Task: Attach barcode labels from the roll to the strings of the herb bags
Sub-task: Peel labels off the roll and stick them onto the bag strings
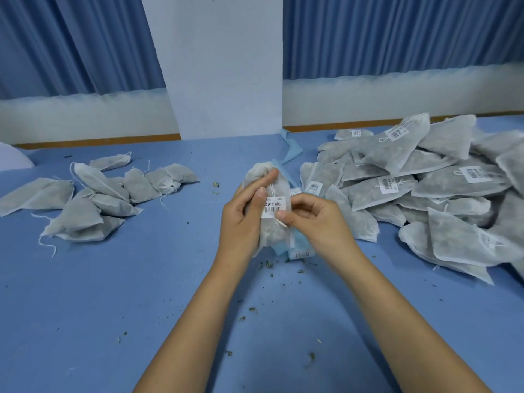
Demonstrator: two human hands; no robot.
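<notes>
Above table: left hand curled round herb bag, right hand pinching barcode label.

Two hands, one held bag, two piles (bags uncountable).

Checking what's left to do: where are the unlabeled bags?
Head view: the unlabeled bags lie piled on the table, left of the left hand, across from the labeled pile.
</notes>
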